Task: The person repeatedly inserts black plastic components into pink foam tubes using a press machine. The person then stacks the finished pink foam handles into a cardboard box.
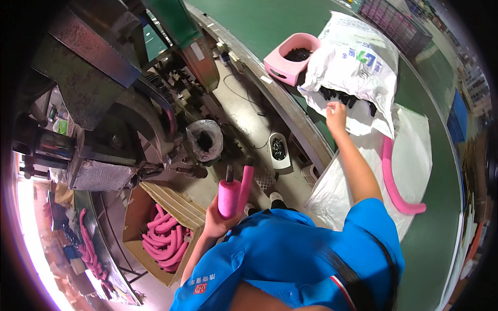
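My left hand is closed round a thick pink foam tube with a dark rod end sticking out of its top. Beside it, against the same hand, rises a slimmer pink tube; whether the two are joined, I cannot tell. My right arm reaches out to a white woven sack lying on the green table. At the sack's mouth my right hand has its fingers curled together, and what they hold is too small to make out. Black pieces show inside the sack.
A pink scoop-shaped container of black bits stands beside the sack. One curved pink tube lies on white sheeting. At left is a heavy machine; below it, a cardboard box holds pink tubes. A lined bin stands nearby.
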`<state>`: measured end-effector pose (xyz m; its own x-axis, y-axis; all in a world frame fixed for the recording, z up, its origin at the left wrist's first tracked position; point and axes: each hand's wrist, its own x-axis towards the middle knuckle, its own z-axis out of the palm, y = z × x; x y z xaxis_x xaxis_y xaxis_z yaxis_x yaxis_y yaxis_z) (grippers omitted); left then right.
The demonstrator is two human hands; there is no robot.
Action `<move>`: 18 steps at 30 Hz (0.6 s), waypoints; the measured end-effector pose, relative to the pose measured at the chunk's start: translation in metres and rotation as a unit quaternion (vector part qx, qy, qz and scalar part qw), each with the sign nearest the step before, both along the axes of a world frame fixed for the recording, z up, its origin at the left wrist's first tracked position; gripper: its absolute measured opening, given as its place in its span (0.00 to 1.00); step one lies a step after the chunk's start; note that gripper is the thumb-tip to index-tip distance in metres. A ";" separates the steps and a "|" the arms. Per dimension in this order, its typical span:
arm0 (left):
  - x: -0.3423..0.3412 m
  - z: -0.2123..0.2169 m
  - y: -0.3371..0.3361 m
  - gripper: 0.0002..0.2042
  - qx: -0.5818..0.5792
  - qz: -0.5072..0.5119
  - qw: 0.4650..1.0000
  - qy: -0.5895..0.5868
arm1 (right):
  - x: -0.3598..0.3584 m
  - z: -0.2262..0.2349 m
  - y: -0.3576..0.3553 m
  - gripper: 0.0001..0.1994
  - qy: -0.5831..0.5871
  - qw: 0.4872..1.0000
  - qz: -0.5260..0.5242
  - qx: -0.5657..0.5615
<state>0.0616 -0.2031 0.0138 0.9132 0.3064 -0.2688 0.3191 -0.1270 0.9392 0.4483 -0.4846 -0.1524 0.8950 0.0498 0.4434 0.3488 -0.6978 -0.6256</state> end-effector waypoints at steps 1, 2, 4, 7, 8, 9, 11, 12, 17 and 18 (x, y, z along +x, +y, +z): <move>-0.004 0.001 0.003 0.24 0.020 -0.026 0.999 0.013 | 0.023 -0.009 -0.007 0.07 0.040 0.999 -0.016 -0.015; -0.011 0.002 0.003 0.29 0.041 -0.046 0.998 0.028 | 0.042 -0.013 -0.006 0.09 0.121 0.992 -0.027 -0.033; -0.017 0.008 -0.004 0.28 0.086 -0.046 0.995 0.033 | 0.067 -0.012 0.013 0.16 0.171 0.978 -0.072 -0.094; -0.019 0.018 -0.011 0.27 0.117 -0.037 0.992 0.026 | 0.092 -0.021 0.033 0.27 0.136 0.965 -0.125 -0.184; -0.019 0.020 -0.012 0.27 0.121 -0.033 0.992 0.022 | 0.098 -0.022 0.034 0.28 0.167 0.953 -0.117 -0.222; -0.021 0.020 -0.011 0.29 0.124 -0.035 0.991 0.032 | 0.098 -0.019 0.035 0.26 0.215 0.940 -0.113 -0.241; -0.018 0.026 -0.013 0.31 0.132 -0.041 0.989 0.046 | 0.108 -0.024 0.031 0.22 0.242 0.916 -0.072 -0.311; -0.016 0.028 -0.013 0.32 0.137 -0.048 0.988 0.054 | 0.109 -0.018 0.025 0.19 0.291 0.913 -0.046 -0.284; -0.010 0.028 -0.016 0.32 0.098 -0.039 0.993 0.048 | 0.115 -0.024 -0.022 0.18 0.303 0.906 0.006 -0.295; -0.009 0.029 -0.016 0.32 0.098 -0.052 0.993 0.047 | 0.111 -0.020 -0.031 0.20 0.305 0.905 0.004 -0.295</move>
<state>0.0528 -0.2191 0.0423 0.9165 0.2659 -0.2989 0.3796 -0.3416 0.8598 0.5594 -0.5158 -0.1722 0.9628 0.1241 -0.2400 0.0698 -0.9724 -0.2227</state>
